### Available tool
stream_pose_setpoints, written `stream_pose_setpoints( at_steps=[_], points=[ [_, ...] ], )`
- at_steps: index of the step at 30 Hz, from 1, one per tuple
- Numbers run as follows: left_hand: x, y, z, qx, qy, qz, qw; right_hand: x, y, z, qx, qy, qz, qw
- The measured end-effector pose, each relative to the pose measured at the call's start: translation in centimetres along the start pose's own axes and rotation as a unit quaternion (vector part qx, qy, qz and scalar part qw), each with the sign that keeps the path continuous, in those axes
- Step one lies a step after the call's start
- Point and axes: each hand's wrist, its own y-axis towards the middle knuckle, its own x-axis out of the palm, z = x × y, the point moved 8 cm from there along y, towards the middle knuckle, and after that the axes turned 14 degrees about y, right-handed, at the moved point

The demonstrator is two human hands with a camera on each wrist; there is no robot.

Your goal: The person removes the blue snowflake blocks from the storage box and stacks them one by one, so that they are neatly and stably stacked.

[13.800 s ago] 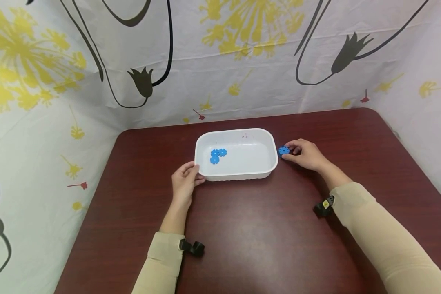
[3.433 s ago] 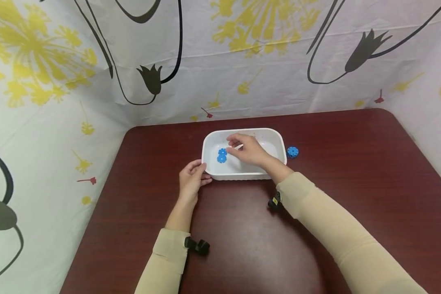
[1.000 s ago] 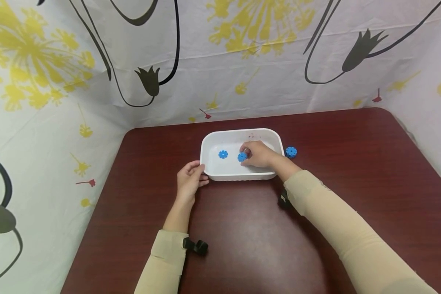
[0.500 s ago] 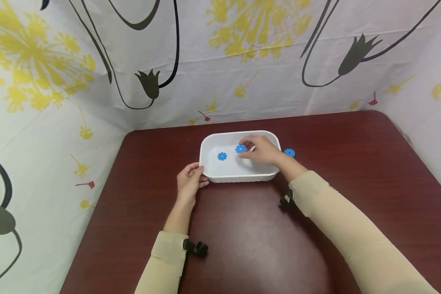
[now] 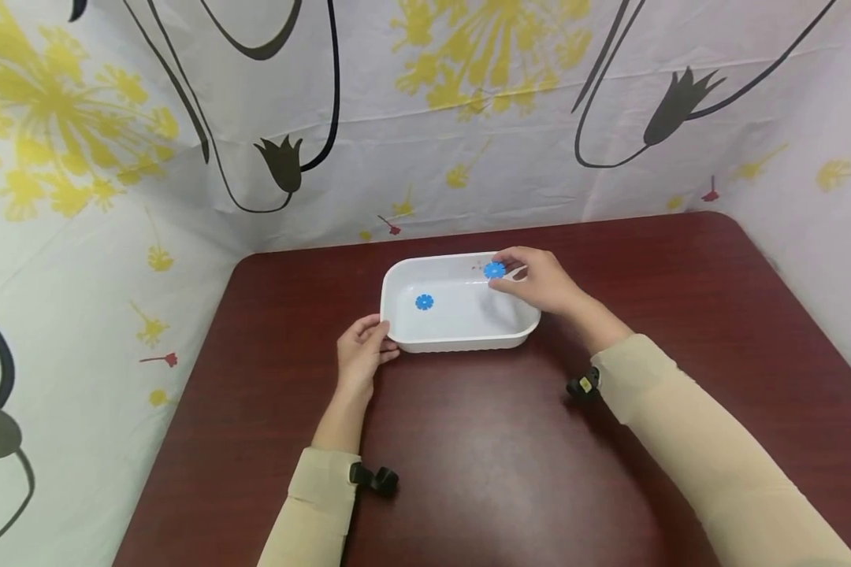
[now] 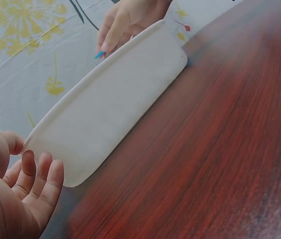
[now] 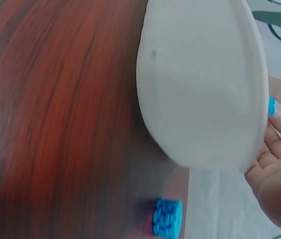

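My right hand [image 5: 542, 279] pinches a blue interlocking disc [image 5: 493, 270] between thumb and fingers, above the right back part of the white plastic tray [image 5: 461, 344]. One more blue notched disc [image 5: 424, 302] lies flat on the tray floor, toward the left. At the tray's front left corner my left hand [image 5: 358, 354] holds the rim, thumb on the edge and fingers against the outer wall. A stack of blue discs [image 7: 167, 219] stands on the table beyond the tray's right end in the right wrist view; in the head view my right hand hides it.
The dark red-brown table [image 5: 468, 457] carries the tray near its far edge. A white cloth [image 5: 425, 181] printed with yellow and grey flowers hangs behind and at the sides. A small black camera [image 5: 374, 479] is strapped to the left sleeve, another [image 5: 583, 384] to the right.
Over the last second my right hand has lifted the blue disc from the tray and moved it right and back. Earlier, several discs lay in the tray; now one does. The left hand stays put.
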Motion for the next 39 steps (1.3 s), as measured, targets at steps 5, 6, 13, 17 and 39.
stream_pose_setpoints(
  at_steps=[5,6,13,17,39],
  points=[
    [0.0,-0.1,0.0,0.001,0.005,-0.001,1.0,-1.8,-1.0,0.2,0.007,-0.001,0.034,0.999],
    [-0.1,-0.1,0.0,0.002,0.006,0.0,1.0,-2.2,-1.2,0.3,0.01,-0.002,0.041,0.999],
    [-0.2,-0.1,0.0,0.0,0.006,0.001,1.0,-4.2,-2.5,2.0,0.053,0.005,0.082,0.995],
    [-0.2,0.0,-0.1,0.002,0.006,0.002,1.0,-5.0,-3.0,3.0,0.066,0.002,0.095,0.993],
    [-0.1,0.1,-0.1,0.005,0.004,-0.001,1.0,-6.5,-5.5,8.5,0.112,-0.052,0.02,0.992]
  ],
)
